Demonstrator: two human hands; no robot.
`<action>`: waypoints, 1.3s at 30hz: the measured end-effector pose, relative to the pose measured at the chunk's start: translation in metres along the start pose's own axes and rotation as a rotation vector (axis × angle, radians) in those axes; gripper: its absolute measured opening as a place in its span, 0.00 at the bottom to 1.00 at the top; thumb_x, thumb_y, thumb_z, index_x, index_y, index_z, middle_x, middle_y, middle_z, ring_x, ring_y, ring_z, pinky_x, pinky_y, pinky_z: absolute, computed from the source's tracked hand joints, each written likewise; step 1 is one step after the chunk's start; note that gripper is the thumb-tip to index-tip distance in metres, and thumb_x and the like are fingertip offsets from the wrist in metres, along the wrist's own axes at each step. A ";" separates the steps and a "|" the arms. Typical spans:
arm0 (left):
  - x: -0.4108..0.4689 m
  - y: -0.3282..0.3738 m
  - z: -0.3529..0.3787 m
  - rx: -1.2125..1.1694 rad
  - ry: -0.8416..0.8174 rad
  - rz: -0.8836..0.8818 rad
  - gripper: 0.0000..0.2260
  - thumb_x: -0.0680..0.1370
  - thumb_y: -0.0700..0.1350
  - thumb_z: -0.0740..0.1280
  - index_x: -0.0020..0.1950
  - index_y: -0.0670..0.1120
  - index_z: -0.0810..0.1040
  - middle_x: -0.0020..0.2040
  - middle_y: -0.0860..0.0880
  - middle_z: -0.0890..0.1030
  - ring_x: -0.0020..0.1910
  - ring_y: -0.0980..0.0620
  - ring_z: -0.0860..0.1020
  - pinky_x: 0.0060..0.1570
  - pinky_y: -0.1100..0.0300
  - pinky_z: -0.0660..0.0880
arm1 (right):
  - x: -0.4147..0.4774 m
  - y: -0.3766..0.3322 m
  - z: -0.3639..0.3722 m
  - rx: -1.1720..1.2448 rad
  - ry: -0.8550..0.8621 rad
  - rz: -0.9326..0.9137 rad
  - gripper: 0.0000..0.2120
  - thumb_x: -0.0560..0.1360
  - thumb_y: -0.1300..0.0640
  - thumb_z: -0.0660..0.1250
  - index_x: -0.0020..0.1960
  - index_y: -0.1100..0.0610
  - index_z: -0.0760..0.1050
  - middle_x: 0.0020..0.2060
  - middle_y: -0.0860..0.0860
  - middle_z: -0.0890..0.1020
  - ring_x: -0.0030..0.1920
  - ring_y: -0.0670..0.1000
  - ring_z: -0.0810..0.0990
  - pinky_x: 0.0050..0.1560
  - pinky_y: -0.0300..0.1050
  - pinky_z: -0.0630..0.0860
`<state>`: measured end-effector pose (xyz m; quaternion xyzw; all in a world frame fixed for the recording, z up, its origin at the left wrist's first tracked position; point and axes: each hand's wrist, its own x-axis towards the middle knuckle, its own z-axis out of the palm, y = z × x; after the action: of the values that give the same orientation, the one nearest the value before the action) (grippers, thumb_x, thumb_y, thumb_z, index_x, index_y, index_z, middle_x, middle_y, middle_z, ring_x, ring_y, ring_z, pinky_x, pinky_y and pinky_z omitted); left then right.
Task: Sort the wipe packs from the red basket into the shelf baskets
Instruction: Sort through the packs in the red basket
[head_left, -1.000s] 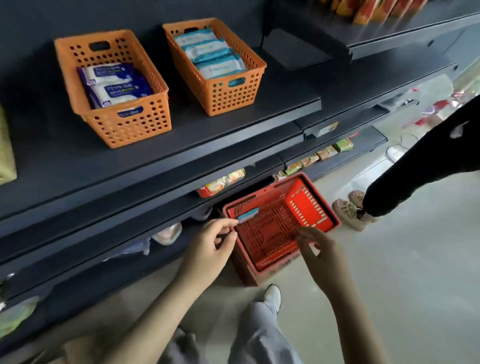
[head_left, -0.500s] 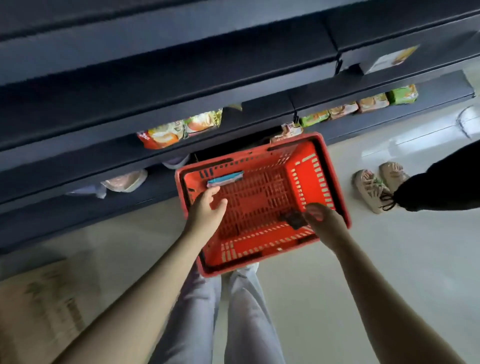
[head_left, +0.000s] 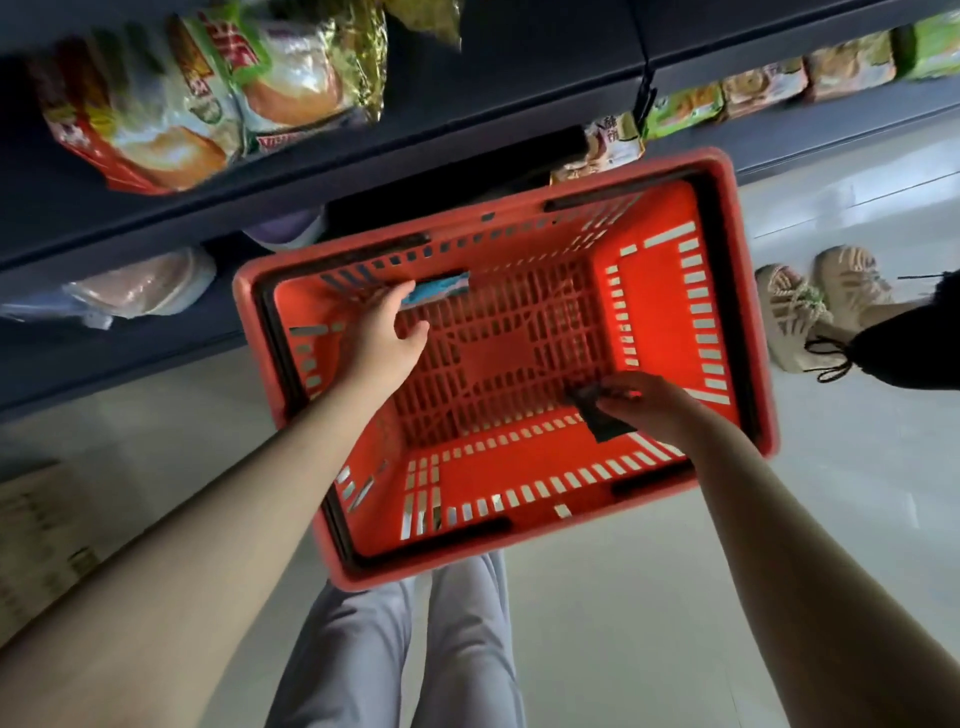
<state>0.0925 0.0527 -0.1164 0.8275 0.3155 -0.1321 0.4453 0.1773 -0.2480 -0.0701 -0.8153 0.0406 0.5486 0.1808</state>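
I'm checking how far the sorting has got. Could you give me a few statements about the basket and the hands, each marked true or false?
1. The red basket is packed full. False: its grid bottom is almost bare.
2. A light blue pack lies against the basket's far wall. True.
3. The left hand is outside the basket. False: it reaches inside, with its fingers at the light blue pack.
4. The right hand pinches a small dark item inside the basket. True.
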 end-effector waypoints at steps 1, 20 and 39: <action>0.002 0.001 0.001 -0.019 -0.001 -0.028 0.20 0.77 0.42 0.68 0.69 0.45 0.74 0.58 0.47 0.80 0.53 0.49 0.77 0.57 0.62 0.70 | 0.001 0.001 -0.001 0.034 -0.007 0.013 0.08 0.80 0.55 0.65 0.58 0.49 0.75 0.54 0.53 0.79 0.56 0.56 0.79 0.58 0.54 0.79; 0.033 -0.029 0.032 0.312 -0.117 -0.104 0.24 0.72 0.46 0.74 0.67 0.46 0.75 0.66 0.45 0.73 0.65 0.43 0.72 0.68 0.52 0.66 | 0.052 -0.019 0.043 -0.222 -0.128 -0.059 0.17 0.79 0.50 0.65 0.66 0.54 0.75 0.61 0.52 0.78 0.58 0.54 0.76 0.57 0.47 0.74; 0.011 -0.023 0.052 0.387 -0.147 -0.188 0.11 0.74 0.45 0.73 0.53 0.48 0.74 0.57 0.44 0.79 0.56 0.43 0.77 0.51 0.54 0.72 | 0.047 -0.029 0.041 0.548 0.110 0.035 0.18 0.72 0.61 0.74 0.61 0.54 0.76 0.53 0.51 0.80 0.54 0.53 0.80 0.55 0.50 0.80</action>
<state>0.0894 0.0240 -0.1668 0.8525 0.3270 -0.2911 0.2858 0.1674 -0.2007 -0.1187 -0.7638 0.2114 0.4748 0.3827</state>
